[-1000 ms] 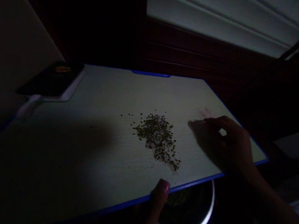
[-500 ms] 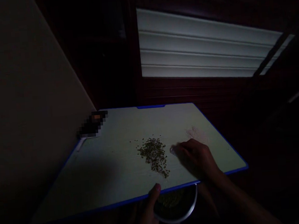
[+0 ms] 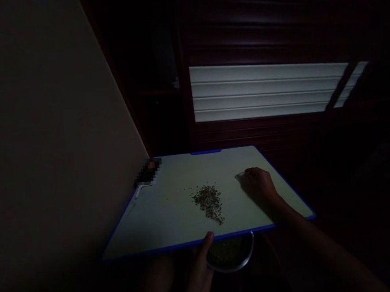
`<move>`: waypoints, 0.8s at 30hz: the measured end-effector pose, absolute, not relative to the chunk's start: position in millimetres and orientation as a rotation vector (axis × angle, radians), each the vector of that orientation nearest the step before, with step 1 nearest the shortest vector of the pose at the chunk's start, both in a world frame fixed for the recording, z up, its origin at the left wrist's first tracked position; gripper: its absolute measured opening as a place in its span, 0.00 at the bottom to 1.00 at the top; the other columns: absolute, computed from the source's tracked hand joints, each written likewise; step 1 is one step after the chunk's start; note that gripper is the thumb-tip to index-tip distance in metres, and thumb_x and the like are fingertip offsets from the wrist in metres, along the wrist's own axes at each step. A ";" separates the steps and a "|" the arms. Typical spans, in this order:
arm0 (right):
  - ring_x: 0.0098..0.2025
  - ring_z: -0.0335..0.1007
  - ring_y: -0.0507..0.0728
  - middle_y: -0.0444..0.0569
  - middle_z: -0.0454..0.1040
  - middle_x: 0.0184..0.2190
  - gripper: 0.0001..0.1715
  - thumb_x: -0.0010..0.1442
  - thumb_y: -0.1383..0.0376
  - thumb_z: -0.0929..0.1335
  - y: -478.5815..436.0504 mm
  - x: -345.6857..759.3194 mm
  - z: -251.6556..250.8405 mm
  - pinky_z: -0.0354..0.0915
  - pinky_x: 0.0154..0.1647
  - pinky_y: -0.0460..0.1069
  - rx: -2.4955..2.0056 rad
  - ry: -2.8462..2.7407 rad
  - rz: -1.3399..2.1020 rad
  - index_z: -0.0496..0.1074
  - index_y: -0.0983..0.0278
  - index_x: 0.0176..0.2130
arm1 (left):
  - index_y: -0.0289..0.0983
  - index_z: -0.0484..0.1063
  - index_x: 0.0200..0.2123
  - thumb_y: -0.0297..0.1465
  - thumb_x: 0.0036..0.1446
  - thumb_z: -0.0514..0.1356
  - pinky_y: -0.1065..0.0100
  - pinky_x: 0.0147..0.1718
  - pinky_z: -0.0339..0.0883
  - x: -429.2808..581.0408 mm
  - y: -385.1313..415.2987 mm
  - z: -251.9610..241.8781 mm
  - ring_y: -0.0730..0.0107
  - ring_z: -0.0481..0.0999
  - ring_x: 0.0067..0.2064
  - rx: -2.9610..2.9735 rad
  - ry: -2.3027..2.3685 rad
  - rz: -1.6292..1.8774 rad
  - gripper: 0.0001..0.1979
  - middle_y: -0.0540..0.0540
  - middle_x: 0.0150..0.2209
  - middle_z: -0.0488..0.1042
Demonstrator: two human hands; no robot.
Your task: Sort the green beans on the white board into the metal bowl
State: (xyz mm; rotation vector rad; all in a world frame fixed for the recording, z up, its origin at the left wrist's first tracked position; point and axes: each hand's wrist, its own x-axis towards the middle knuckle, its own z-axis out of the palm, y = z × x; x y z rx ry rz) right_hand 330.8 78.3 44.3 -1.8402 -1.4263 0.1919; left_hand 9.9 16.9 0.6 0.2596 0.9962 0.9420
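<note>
Fingers of the right hand (image 3: 257, 186) curl together, tips down on the pale tabletop (image 3: 173, 215). Left of those fingers lies the seed pile (image 3: 209, 202). The left hand (image 3: 200, 274) clamps the metal bowl (image 3: 231, 254) under the near edge, thumb on the rim.

bare board (image 3: 173, 210) left, seed pile (image 3: 209, 202) mid-board

Dark phone (image 3: 149, 172) at table's far-left corner, lit slatted panel (image 3: 265, 88) behind
</note>
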 end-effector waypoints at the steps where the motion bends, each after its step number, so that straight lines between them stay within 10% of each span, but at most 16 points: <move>1: 0.55 0.77 0.60 0.53 0.76 0.59 0.22 0.72 0.53 0.71 73.7 338.8 44.9 0.76 0.56 0.60 -1.835 -1.420 0.197 0.74 0.62 0.59 | 0.33 0.71 0.62 0.25 0.64 0.69 0.47 0.62 0.77 10.5 18.4 -0.6 0.55 0.83 0.55 0.269 1.004 0.948 0.24 0.35 0.59 0.79; 8: 0.55 0.77 0.60 0.53 0.76 0.58 0.23 0.72 0.53 0.71 15.3 378.5 47.9 0.76 0.56 0.60 -1.781 -1.541 0.380 0.73 0.63 0.59 | 0.41 0.64 0.71 0.27 0.63 0.71 0.51 0.59 0.80 -7.4 23.6 -29.1 0.53 0.78 0.63 0.420 0.844 0.999 0.36 0.38 0.66 0.74; 24: 0.56 0.77 0.61 0.54 0.75 0.59 0.25 0.71 0.53 0.72 62.7 385.1 58.8 0.76 0.56 0.61 -1.620 -1.183 0.465 0.72 0.63 0.61 | 0.34 0.72 0.61 0.26 0.65 0.69 0.56 0.52 0.82 -13.9 30.8 -13.8 0.56 0.81 0.57 0.397 0.856 1.026 0.22 0.36 0.61 0.77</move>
